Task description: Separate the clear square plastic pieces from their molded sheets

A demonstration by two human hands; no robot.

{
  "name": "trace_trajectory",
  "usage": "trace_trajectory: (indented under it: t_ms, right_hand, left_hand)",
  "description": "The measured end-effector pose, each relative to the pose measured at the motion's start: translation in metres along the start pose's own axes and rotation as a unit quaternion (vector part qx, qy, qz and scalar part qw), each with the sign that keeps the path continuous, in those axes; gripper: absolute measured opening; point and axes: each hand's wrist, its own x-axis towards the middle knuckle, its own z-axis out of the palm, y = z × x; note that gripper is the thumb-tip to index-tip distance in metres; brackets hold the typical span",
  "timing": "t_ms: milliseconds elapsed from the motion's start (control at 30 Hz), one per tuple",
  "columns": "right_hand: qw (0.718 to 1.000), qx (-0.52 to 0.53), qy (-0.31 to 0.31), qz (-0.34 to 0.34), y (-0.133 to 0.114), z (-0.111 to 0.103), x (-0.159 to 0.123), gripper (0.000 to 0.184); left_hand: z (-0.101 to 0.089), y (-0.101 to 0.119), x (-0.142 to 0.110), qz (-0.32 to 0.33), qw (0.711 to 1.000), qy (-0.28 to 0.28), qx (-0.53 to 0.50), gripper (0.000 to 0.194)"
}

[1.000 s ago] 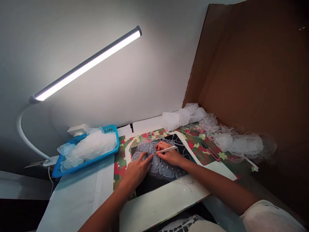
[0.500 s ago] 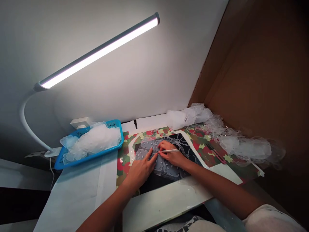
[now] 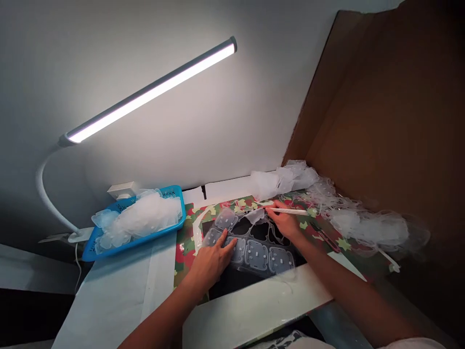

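Observation:
A translucent rubbery sheet of small square pads (image 3: 254, 252) lies on a black mat over a camouflage-patterned cloth (image 3: 185, 242). My left hand (image 3: 210, 261) lies flat on the sheet's left part, fingers spread. Farther back, my right hand (image 3: 285, 220) is closed on a thin white stick tool (image 3: 290, 211), and a clear pad piece (image 3: 256, 215) hangs at its tip above the sheet. Several pad places behind the sheet's middle show bare black.
A blue tray (image 3: 170, 225) heaped with clear pieces stands at the left, under a lit bar lamp (image 3: 152, 89) on a white gooseneck. Clear offcuts (image 3: 363, 218) pile along a brown cardboard wall (image 3: 381, 111) on the right. White paper (image 3: 116, 295) covers the near table.
My right hand has moved back and to the right with the stick, lifting a clear piece off the sheet. My left hand stays pressed on the sheet. The camera tilted slightly.

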Motion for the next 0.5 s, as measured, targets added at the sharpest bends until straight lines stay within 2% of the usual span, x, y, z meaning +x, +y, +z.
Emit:
trace_trajectory:
  t_ms: [67,100,133,200,267,333,367,500]
  right_hand:
    - [0.999,0.030,0.035,0.012,0.001,-0.010,0.000,0.028]
    - [0.998,0.050,0.032,0.013,-0.003,-0.012,-0.004,0.028]
    - [0.997,0.071,0.015,0.011,-0.009,-0.012,-0.010,0.027]
    - [0.993,0.106,-0.052,0.000,-0.025,-0.007,-0.026,0.024]
    - [0.983,0.122,-0.135,-0.026,-0.041,0.002,-0.041,0.021]
    - [0.968,0.133,-0.206,-0.046,-0.049,0.010,-0.047,0.018]
    - [0.963,0.146,-0.223,-0.042,-0.048,0.014,-0.045,0.018]
    - [0.956,0.212,-0.190,0.067,-0.031,0.021,-0.014,0.020]
  left_hand:
    - [-0.009,-0.006,0.009,-0.013,0.998,-0.006,-0.068,0.040]
    - [-0.015,-0.008,0.017,-0.029,0.992,-0.009,-0.120,0.033]
    - [-0.022,-0.011,0.026,-0.049,0.983,-0.008,-0.179,0.032]
    - [-0.034,-0.014,0.049,-0.088,0.949,-0.002,-0.303,0.050]
    - [-0.039,-0.014,0.071,-0.094,0.922,-0.007,-0.375,0.066]
    - [-0.036,-0.012,0.087,-0.083,0.912,-0.021,-0.401,0.064]
    - [-0.031,-0.010,0.091,-0.080,0.910,-0.022,-0.406,0.058]
    - [-0.013,-0.004,0.089,-0.064,0.917,0.015,-0.394,0.032]
